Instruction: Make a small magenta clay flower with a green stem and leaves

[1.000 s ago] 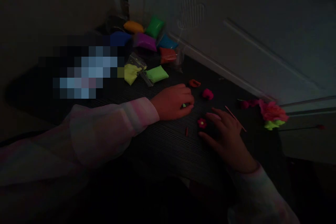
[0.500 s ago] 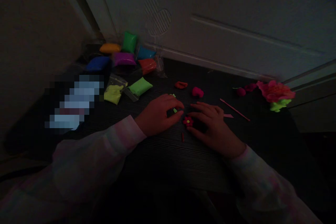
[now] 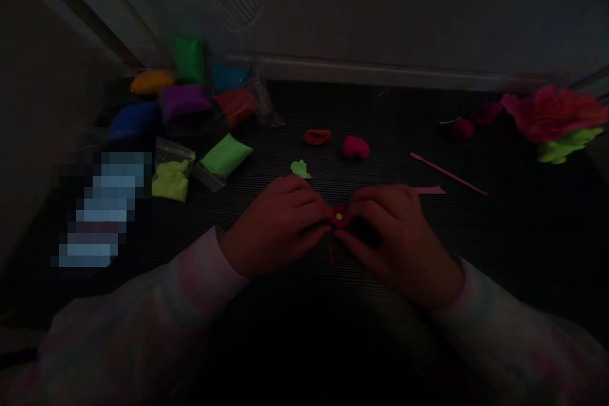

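Note:
A small red clay flower [image 3: 339, 217] with a yellow centre is pinched between both hands at the middle of the dark table. My left hand [image 3: 280, 222] closes on its left side with fingertips pressed together. From the right, my right hand [image 3: 390, 228] holds its other edge between thumb and fingers. Just below the flower lies a thin red clay strip [image 3: 331, 252]. Beyond my left hand is a scrap of light green clay [image 3: 300, 169]. A pink clay lump [image 3: 356, 147] and an orange-red clay piece [image 3: 316, 137] lie farther back.
Clay packets, among them a green one [image 3: 225, 162] and a yellow one [image 3: 172, 179], cluster at the back left. A blurred-out bright object [image 3: 102, 212] lies left. To the right are a pink stick tool [image 3: 448, 174], a flat pink tool [image 3: 431, 190] and a large pink clay flower [image 3: 554, 114].
Both hands have come together and now grip the small flower, which lay beside my right fingers before. The view has tilted down and moved closer.

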{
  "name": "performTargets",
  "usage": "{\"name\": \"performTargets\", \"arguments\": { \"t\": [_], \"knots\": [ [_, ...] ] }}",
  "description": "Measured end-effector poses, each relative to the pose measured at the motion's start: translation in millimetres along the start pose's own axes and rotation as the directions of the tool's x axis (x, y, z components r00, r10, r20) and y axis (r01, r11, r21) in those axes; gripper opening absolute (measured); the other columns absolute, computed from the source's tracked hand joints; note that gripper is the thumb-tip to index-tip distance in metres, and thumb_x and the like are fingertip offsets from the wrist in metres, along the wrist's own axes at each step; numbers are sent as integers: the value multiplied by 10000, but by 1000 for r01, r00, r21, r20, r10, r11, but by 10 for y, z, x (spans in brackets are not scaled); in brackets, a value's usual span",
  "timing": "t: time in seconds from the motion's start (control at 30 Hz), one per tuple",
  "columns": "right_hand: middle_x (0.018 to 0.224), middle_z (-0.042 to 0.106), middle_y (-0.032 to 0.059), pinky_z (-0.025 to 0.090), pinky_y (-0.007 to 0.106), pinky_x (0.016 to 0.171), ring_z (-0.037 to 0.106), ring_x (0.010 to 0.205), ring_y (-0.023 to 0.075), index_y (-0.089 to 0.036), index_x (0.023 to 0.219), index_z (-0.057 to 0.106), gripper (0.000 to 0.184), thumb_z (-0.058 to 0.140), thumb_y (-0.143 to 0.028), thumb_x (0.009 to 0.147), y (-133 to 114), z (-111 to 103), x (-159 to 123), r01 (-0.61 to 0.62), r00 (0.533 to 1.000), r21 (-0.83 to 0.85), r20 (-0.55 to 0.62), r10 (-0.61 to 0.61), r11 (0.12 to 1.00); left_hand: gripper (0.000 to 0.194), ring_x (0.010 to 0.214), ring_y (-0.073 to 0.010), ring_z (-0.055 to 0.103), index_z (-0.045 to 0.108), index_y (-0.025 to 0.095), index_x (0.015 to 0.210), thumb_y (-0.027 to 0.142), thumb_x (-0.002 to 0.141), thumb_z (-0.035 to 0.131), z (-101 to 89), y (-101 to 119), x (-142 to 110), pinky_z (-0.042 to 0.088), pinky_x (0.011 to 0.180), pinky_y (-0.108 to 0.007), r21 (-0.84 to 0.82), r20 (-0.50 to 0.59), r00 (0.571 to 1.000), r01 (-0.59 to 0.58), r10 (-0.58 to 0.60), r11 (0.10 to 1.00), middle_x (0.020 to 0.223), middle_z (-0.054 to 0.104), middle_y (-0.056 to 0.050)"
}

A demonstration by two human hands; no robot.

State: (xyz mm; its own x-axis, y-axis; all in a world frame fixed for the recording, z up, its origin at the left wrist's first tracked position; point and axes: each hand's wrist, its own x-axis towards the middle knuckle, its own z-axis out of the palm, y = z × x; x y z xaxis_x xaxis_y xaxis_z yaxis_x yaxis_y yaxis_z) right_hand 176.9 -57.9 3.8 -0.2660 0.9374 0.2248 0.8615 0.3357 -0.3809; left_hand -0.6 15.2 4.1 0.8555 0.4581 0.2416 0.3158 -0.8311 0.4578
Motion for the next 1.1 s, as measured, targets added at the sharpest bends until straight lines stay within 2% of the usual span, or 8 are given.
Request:
{"name": "performTargets", "arguments": {
  "t": [0.23,0.43,0.57,0.83,1.1],
  "knots": [
    [873,599,31,306,363,779,519,845,189,-185,858,529,123,512,-270,770,-5,10,3,-10,998,-33,57,12,999,109,771,-140,488,573,155,862,182,803,486,79,47,-12,403,733,-287,-2,25,1000,13,-13,1000,813,617,-15],
    [905,611,25,304,370,800,530,876,189,-183,864,532,116,520,-238,763,17,6,-8,15,999,13,41,-15,1000,97,776,-118,480,572,141,858,172,796,504,101,73,-18,401,749,-249,-53,6,1000,21,-21,998,800,603,-9],
    [926,614,33,313,376,805,535,883,192,-177,875,544,135,533,-236,754,29,6,-4,10,999,42,49,-13,999,101,738,-123,469,586,143,842,185,794,508,90,78,-21,399,720,-257,-14,2,1000,18,-18,1000,761,587,-10],
    [968,610,49,318,376,780,537,874,190,-184,881,560,131,516,-249,776,28,-5,-4,72,997,-53,16,-72,996,125,734,-140,461,592,153,843,216,804,491,84,68,-14,399,699,-276,26,15,999,28,-29,999,757,577,-20],
    [933,619,28,321,385,773,542,850,192,-190,859,564,105,523,-234,773,42,1,-9,95,995,-55,15,-95,994,129,730,-143,455,594,134,821,202,802,486,93,66,-7,393,703,-283,27,18,1000,17,-17,999,747,569,-27]
  ]
}}
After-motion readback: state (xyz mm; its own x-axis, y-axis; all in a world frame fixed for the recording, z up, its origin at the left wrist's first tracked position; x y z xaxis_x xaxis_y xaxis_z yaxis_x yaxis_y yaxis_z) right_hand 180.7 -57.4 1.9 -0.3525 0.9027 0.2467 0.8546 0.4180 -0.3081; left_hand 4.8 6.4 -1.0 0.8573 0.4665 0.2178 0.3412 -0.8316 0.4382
